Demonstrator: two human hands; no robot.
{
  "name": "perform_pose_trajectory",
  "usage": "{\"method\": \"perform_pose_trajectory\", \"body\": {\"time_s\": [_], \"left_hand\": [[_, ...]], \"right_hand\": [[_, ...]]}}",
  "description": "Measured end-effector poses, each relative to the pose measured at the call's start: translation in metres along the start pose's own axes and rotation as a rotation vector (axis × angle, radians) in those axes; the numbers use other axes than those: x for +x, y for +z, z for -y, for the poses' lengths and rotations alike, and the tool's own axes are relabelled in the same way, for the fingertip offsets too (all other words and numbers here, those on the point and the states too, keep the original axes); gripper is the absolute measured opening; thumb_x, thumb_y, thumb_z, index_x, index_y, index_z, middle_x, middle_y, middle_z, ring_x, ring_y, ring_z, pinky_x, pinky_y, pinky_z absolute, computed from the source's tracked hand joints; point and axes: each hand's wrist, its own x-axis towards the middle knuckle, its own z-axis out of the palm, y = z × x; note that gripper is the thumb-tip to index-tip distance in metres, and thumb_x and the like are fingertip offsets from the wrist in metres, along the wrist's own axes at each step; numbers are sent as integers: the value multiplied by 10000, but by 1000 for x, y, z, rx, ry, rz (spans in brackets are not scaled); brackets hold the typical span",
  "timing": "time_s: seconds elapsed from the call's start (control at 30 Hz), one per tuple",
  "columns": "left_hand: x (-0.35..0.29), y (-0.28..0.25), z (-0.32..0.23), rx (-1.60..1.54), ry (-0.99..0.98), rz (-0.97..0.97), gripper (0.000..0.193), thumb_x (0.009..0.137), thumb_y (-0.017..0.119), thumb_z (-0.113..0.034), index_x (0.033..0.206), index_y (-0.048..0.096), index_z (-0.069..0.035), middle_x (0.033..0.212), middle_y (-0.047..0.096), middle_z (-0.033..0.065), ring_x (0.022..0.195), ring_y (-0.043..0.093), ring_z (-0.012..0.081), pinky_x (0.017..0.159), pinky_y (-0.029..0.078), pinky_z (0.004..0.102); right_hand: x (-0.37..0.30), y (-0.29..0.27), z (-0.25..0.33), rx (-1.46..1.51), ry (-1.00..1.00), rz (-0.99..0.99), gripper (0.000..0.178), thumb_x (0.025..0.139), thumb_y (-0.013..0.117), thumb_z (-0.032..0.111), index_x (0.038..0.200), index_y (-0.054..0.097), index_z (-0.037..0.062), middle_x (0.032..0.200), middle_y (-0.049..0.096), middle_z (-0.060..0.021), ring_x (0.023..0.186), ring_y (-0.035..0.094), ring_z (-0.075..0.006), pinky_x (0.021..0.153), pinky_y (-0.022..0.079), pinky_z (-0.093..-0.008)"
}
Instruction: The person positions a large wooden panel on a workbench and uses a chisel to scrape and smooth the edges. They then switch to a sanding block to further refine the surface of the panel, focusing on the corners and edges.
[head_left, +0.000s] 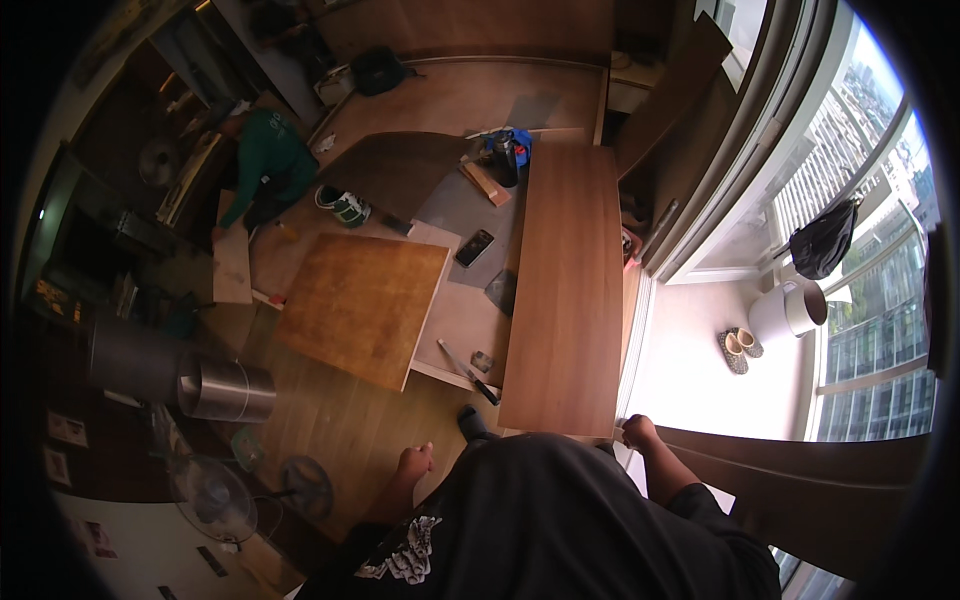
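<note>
Two positions: my left hand (416, 462) is curled closed above the wood floor (335, 393); my right hand (640, 432) is beside the long panel (565, 290), grip indeterminable

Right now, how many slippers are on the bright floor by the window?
2: the left slipper and the right slipper, side by side, left of the white bucket. More may be hidden behind the dark panel.

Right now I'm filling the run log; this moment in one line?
left hand: nothing visibly held | right hand: by near corner of long board, contact unclear | phone: between long board and square board
</note>
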Motion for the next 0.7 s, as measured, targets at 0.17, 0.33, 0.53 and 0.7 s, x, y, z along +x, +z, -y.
{"method": "perform_pose_trajectory", "body": {"time_s": [0.17,0.33,0.53,0.7], "left_hand": [[-3,-12,33,-164,-110,-101,470,1003,529,-331,712,652,17,646,671,157,594,650,290,681,515,415],[0,-11,5,158,-10,-139,404,974,565,-309,792,668,37,757,700,198,736,697,350,716,518,453],[37,-21,48,78,-47,28,440,945,603,-268,1252,598,46,1006,701,268,922,694,392,804,531,448],[88,-17,40,67,-92,270,731,926,643,-386,1480,398,23,1377,563,250,1244,578,352,1027,456,391]], "right_hand": [[-55,5,81,-79,53,-17,449,940,683,392,775,681,-26,648,664,-114,501,604,-197,520,490,-358],[-58,8,81,-283,121,144,440,922,698,358,945,687,-81,758,703,-136,605,701,-234,604,572,-359],[-69,51,105,-116,160,281,390,837,781,218,1167,650,56,828,687,-87,648,639,-172,561,536,-309],[-62,81,129,-205,21,201,422,795,796,252,1129,669,27,897,692,-101,712,636,-185,624,538,-333]]}}
